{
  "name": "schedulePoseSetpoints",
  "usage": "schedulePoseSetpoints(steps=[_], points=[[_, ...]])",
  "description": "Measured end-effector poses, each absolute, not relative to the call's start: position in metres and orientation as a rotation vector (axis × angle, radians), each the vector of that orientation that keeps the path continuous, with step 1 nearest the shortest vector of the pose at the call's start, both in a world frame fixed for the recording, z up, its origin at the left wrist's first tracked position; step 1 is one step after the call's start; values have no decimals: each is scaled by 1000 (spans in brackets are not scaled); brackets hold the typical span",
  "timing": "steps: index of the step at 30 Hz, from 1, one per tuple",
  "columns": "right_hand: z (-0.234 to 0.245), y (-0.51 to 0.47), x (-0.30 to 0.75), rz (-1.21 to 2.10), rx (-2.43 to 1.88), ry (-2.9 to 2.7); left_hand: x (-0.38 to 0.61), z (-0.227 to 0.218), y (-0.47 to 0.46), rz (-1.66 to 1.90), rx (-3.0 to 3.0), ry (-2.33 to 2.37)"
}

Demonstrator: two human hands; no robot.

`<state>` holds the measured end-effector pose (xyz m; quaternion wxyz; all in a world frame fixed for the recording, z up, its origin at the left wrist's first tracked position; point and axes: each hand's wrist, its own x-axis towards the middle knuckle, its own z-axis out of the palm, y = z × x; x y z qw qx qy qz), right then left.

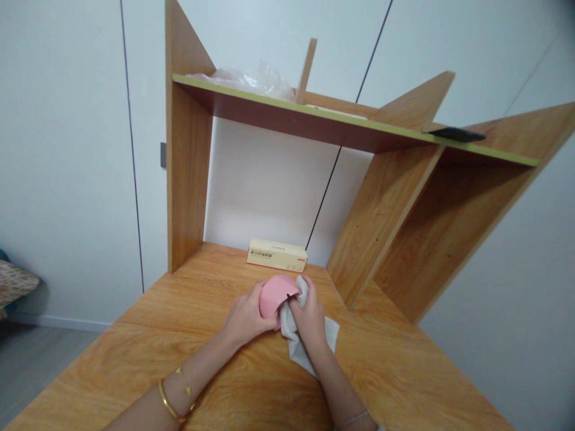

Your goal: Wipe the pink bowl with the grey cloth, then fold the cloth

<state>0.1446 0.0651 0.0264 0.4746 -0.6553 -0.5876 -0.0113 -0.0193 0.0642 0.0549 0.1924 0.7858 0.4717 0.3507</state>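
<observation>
My left hand (250, 314) is closed around a pink rounded object (275, 293), a hollow-looking piece with a dark notch at its right edge; its exact kind does not show. In my right hand (309, 314) a light grey cloth (294, 343) is gripped, pressed against the open right side of the pink object. Part of the cloth hangs down past the wrist toward the desk. Some fingertips of the right hand are hidden behind the cloth and the pink piece. Both hands are above the wooden desk (215, 371), near its middle.
Just beyond my hands lies a cream box (277, 256) with printed lettering. A wooden shelf unit (359, 233) rises at the back and right. Its upper board holds clear plastic wrapping (256, 82) and a dark flat object (457, 134). Patterned fabric (17, 282) shows at far left.
</observation>
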Motion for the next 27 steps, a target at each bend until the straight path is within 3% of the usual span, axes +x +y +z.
schedulePoseSetpoints(steps=[11, 20, 27], points=[[34, 62, 151, -196, -1421, -1534, -17, 50, 69, 1020, 2145, 1280], [33, 59, 143, 2, -1423, -1596, -30, 55, 70, 923, 2387, 1240], [24, 67, 145, 114, -1480, -1267, -26, 51, 72, 1032, 2200, 1303]])
